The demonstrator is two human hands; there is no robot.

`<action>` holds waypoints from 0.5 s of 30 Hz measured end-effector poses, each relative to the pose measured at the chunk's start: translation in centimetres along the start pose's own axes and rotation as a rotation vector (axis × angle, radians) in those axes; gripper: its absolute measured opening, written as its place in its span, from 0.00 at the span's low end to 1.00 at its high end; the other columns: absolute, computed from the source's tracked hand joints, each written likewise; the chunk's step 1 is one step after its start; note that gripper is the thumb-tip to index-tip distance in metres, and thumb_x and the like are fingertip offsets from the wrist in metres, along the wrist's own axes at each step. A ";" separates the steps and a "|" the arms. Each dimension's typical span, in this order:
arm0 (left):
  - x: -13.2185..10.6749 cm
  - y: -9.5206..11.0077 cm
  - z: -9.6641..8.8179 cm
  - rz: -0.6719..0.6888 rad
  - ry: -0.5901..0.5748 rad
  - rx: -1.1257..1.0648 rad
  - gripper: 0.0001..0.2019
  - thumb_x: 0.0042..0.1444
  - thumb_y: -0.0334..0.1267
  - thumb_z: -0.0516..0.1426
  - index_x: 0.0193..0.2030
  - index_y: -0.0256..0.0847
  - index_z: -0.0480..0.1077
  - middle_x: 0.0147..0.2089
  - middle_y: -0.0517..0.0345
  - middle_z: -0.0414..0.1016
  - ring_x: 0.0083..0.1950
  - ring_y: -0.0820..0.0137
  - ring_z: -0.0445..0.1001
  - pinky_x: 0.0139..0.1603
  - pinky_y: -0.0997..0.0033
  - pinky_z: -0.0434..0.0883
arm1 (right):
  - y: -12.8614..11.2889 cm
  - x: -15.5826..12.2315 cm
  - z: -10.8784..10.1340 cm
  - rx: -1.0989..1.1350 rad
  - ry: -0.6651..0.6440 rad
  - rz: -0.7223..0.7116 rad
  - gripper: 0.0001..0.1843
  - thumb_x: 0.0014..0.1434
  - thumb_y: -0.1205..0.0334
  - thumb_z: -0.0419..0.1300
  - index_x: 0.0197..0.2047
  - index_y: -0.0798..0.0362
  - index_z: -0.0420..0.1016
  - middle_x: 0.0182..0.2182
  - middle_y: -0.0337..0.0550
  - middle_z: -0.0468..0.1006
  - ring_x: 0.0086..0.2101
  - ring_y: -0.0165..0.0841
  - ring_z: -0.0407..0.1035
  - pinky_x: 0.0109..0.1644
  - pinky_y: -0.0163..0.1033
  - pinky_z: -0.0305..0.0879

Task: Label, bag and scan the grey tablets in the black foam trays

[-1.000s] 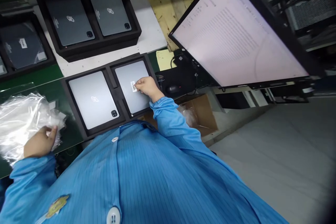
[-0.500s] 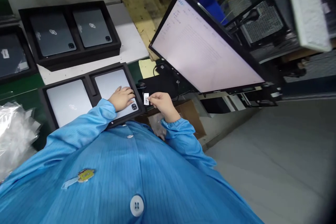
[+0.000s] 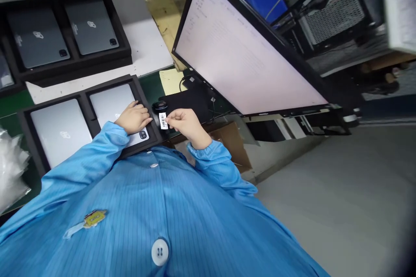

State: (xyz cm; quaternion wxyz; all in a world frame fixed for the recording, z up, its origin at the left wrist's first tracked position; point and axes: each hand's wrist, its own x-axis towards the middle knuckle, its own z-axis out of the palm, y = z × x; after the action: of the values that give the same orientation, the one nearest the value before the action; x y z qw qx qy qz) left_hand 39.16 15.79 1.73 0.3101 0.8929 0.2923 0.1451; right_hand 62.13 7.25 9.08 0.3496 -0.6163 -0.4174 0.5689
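My right hand (image 3: 186,126) pinches a small white barcode label (image 3: 163,121) between thumb and fingertips, just past the right edge of a black foam tray (image 3: 86,111). In this tray lie two silver tablets, back side up. Across the right tablet (image 3: 108,100) rests my left hand (image 3: 134,118), fingers loosely bent and gripping nothing; the tablet's camera block shows below the hand. The left tablet (image 3: 60,132) bears a logo and is partly covered by my sleeve. Close behind the label sits a small round black device (image 3: 160,105).
A second black tray (image 3: 97,61) with two dark grey tablets stands behind. A monitor (image 3: 247,56) rises at the right, a yellow paper (image 3: 171,81) before it. Clear plastic bags (image 3: 11,173) lie at the left, an open cardboard box (image 3: 232,145) below the table edge.
The view has shifted, so the trays and hands appear further left. My left hand's fingers have drawn closer together on the tablet. My right hand still holds the label, its barcode now showing more clearly.
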 end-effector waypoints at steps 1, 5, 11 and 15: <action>0.1 0.2 -0.4 -0.002 0.000 -0.011 0.19 0.64 0.51 0.53 0.27 0.43 0.71 0.32 0.47 0.71 0.44 0.55 0.71 0.70 0.38 0.61 | 0.2 0.3 0.1 0.004 -0.005 -0.001 0.19 0.48 0.46 0.73 0.26 0.53 0.77 0.19 0.38 0.76 0.18 0.26 0.64 0.22 0.32 0.60; -1.2 1.5 -3.0 -0.013 0.077 -0.073 0.18 0.62 0.53 0.55 0.28 0.45 0.72 0.32 0.50 0.73 0.42 0.57 0.71 0.70 0.40 0.61 | 1.0 2.1 2.0 -0.030 -0.024 0.032 0.15 0.55 0.52 0.70 0.26 0.53 0.75 0.21 0.39 0.78 0.19 0.27 0.67 0.23 0.31 0.63; -6.8 2.6 -6.4 -0.220 0.441 -0.267 0.20 0.50 0.60 0.64 0.23 0.46 0.71 0.28 0.53 0.71 0.41 0.55 0.73 0.74 0.37 0.55 | 1.0 5.1 9.4 -0.391 -0.175 -0.099 0.18 0.62 0.51 0.70 0.28 0.51 0.71 0.26 0.41 0.81 0.29 0.35 0.77 0.34 0.35 0.71; -8.0 3.0 -6.4 -0.279 0.506 -0.282 0.20 0.50 0.59 0.64 0.23 0.45 0.71 0.28 0.52 0.71 0.44 0.54 0.74 0.73 0.36 0.56 | 0.5 6.1 11.0 -0.450 -0.171 -0.157 0.15 0.61 0.56 0.72 0.30 0.50 0.71 0.31 0.47 0.82 0.42 0.43 0.78 0.47 0.39 0.72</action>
State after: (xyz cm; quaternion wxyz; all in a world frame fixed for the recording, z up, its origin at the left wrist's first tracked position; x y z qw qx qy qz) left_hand 31.32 11.95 7.91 0.3651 0.7282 0.4565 0.3577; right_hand 51.28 12.10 4.94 0.2101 -0.5939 -0.6081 0.4831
